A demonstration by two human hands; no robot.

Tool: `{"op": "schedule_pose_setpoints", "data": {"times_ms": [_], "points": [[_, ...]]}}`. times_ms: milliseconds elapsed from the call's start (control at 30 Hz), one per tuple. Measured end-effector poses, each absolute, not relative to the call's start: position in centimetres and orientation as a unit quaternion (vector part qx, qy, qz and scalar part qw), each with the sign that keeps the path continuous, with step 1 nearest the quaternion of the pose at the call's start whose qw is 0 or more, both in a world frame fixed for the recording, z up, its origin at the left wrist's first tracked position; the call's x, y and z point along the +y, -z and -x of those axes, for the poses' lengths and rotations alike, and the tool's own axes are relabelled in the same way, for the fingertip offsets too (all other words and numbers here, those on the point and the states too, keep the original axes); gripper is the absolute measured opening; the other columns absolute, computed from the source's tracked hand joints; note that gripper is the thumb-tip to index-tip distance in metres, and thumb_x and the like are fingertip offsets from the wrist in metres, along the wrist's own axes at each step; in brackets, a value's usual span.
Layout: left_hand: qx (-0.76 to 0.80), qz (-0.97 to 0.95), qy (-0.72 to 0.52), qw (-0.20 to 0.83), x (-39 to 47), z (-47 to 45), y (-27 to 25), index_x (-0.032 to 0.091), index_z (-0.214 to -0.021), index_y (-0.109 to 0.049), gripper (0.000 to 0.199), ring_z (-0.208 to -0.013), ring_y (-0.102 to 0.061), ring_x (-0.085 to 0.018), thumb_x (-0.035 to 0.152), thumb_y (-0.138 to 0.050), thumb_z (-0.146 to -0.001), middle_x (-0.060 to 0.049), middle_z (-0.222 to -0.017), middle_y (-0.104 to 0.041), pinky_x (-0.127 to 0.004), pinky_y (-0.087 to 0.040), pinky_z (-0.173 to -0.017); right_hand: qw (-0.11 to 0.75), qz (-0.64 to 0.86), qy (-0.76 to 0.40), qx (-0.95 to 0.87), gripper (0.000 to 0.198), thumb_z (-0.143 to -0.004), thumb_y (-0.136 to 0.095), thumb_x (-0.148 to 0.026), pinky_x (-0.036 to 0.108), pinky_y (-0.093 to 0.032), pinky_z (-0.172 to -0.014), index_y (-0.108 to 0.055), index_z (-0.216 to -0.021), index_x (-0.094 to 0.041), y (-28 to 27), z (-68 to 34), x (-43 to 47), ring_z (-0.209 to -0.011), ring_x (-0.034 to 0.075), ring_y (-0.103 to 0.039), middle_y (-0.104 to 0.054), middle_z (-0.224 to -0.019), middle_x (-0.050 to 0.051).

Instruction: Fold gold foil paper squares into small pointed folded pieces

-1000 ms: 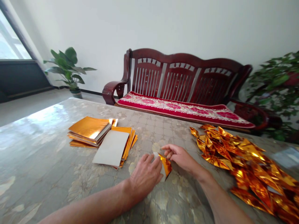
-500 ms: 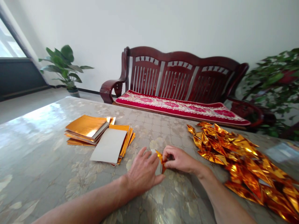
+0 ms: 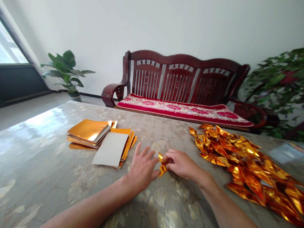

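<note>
A small sheet of gold foil paper (image 3: 162,171), partly folded, lies on the table in front of me. My right hand (image 3: 181,164) pinches it between thumb and fingertips from the right. On its left side, my left hand (image 3: 143,166) has its fingers spread, with the thumb by the foil's lower edge; whether the thumb presses on it I cannot tell. Part of the sheet is hidden behind the fingers. Left of my hands sit a stack of gold foil sheets (image 3: 86,128) and a second stack topped by a grey-white sheet (image 3: 111,148).
A heap of folded gold foil pieces (image 3: 239,158) spreads over the right of the patterned table (image 3: 78,190). A clear plastic packet (image 3: 287,152) lies beyond it. Behind the table stand a dark wooden bench (image 3: 180,79) and leafy plants (image 3: 65,71).
My left hand has shifted slightly left and its fingers have lifted and spread. My right fingers have moved a little left along the foil, and more of its gold side shows.
</note>
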State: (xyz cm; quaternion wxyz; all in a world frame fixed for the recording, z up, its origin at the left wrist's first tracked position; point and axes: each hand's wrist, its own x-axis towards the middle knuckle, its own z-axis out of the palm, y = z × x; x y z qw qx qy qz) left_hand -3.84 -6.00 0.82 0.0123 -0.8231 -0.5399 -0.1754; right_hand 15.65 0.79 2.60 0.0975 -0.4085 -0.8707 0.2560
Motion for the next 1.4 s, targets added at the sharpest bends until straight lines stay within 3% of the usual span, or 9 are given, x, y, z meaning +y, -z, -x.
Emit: {"op": "schedule_pose_setpoints", "data": {"times_ms": [233,467,667,900,1067,1400], "points": [[-0.557,0.815,0.157,0.020,-6.5,3.0,-0.9,0.024,-0.117,-0.061,0.040,-0.134,-0.044,-0.033,0.044,-0.069,-0.084,-0.011,-0.141,-0.054,-0.064,-0.022,-0.115,0.103,0.383,-0.261,-0.880,0.025,-0.069,-0.055,-0.006,0.023,-0.040,-0.067,-0.072,-0.079,-0.021,-2.5,-15.4,0.6,-0.075,0.015,-0.061,-0.067,-0.081,0.002],[-0.565,0.807,0.164,-0.051,-6.0,3.4,0.0,0.030,-0.117,-0.061,0.026,-0.131,-0.047,-0.028,0.036,-0.061,-0.092,-0.005,-0.137,-0.056,-0.058,-0.028,-0.111,0.114,0.377,-0.277,-0.877,0.024,-0.068,-0.053,-0.006,0.023,-0.040,-0.066,-0.071,-0.074,-0.020,-2.4,-15.4,0.6,-0.071,0.015,-0.060,-0.067,-0.076,0.001],[-0.577,0.794,0.177,-0.073,-5.5,3.6,-0.2,0.033,-0.116,-0.065,0.025,-0.132,-0.045,-0.028,0.031,-0.059,-0.092,-0.004,-0.137,-0.057,-0.055,-0.030,-0.110,0.146,0.418,-0.376,-0.814,0.016,-0.077,-0.056,-0.015,0.021,-0.040,-0.058,-0.069,-0.085,-0.018,-1.4,-15.5,1.4,-0.066,0.014,-0.061,-0.070,-0.074,0.000],[-0.577,0.791,0.185,-0.083,-5.1,3.8,-0.6,0.033,-0.111,-0.068,0.022,-0.131,-0.046,-0.027,0.031,-0.064,-0.090,-0.003,-0.135,-0.059,-0.054,-0.029,-0.111,0.136,0.449,-0.280,-0.838,0.008,-0.076,-0.061,-0.017,0.023,-0.033,-0.058,-0.066,-0.082,-0.020,-1.0,-15.6,1.7,-0.066,0.012,-0.055,-0.064,-0.072,-0.003],[-0.573,0.797,0.178,-0.075,-5.2,3.9,-0.5,0.033,-0.111,-0.067,0.022,-0.132,-0.046,-0.027,0.030,-0.063,-0.090,-0.003,-0.135,-0.058,-0.055,-0.030,-0.110,0.103,0.425,-0.240,-0.867,0.001,-0.082,-0.060,-0.021,0.024,-0.033,-0.064,-0.061,-0.083,-0.022,-1.3,-15.9,1.6,-0.076,0.014,-0.055,-0.063,-0.082,-0.002],[-0.573,0.800,0.165,-0.060,-5.1,3.8,-0.3,0.032,-0.112,-0.065,0.021,-0.131,-0.046,-0.027,0.027,-0.059,-0.092,-0.003,-0.135,-0.059,-0.055,-0.030,-0.109,0.084,0.390,-0.146,-0.905,0.009,-0.087,-0.063,-0.026,0.031,-0.037,-0.078,-0.055,-0.087,-0.022,-1.5,-15.5,0.7,-0.089,0.019,-0.055,-0.060,-0.091,0.001]]}}
